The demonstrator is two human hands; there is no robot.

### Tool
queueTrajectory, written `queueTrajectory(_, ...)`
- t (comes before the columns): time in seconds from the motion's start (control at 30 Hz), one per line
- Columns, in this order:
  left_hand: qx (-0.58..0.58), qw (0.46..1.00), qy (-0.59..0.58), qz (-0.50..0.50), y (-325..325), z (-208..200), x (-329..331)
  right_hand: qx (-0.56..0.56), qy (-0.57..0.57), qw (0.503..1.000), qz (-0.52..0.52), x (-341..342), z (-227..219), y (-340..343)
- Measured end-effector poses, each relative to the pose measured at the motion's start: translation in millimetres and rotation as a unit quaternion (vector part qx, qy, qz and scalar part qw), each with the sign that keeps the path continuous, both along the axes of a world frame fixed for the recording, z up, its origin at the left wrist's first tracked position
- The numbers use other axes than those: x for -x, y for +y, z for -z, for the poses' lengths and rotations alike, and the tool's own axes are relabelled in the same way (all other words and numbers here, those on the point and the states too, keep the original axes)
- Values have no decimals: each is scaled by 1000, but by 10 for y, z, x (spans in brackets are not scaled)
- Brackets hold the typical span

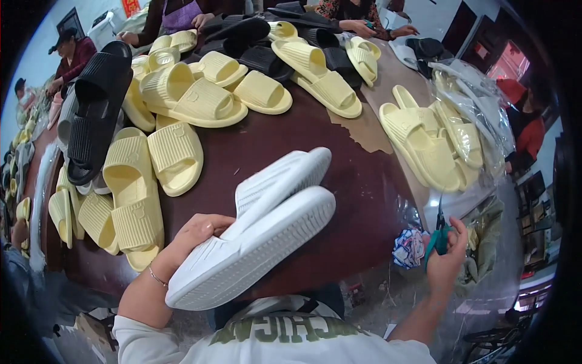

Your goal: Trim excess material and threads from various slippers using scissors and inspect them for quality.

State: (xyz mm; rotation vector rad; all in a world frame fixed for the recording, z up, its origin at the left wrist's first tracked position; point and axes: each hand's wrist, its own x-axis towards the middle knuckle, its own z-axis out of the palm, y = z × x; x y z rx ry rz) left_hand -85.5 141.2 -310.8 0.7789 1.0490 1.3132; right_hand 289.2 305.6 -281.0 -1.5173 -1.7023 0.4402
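My left hand [203, 233] grips a pair of white slippers [260, 233], nested together and tilted on edge above the dark red table. The ridged sole of the nearer one faces me, and part of my fingers is hidden behind it. At the right, my right hand [447, 255] is closed round the green handles of a pair of scissors [439, 233], whose blades point away from me. Beside the scissors lies a small bundle of printed tags [410, 247] at the table's edge.
Pale yellow slippers [194, 97] and black slippers [100, 115] are heaped along the far and left sides of the table [357, 200]. More yellow slippers [424, 139] lie at the right near a clear plastic bag [479, 103]. Several people sit or stand around the table.
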Motion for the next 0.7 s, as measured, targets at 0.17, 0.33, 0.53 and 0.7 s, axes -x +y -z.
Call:
queueTrajectory(0.17, 20, 997, -24, 73, -53, 53, 36, 57, 269, 929, -246, 858, 136, -62)
queueTrajectory(0.33, 25, 986, -12, 162, -18, 3, 29, 98, 321, 896, -290, 1168, 329, 88)
queueTrajectory(0.53, -49, 999, -14, -2, -50, -282, 126, 136, 492, 824, -245, 901, 412, 350)
queueTrajectory(0.7, -116, 954, 245, -130, -73, -289, 293, 37, 475, 875, -85, 866, 397, 375)
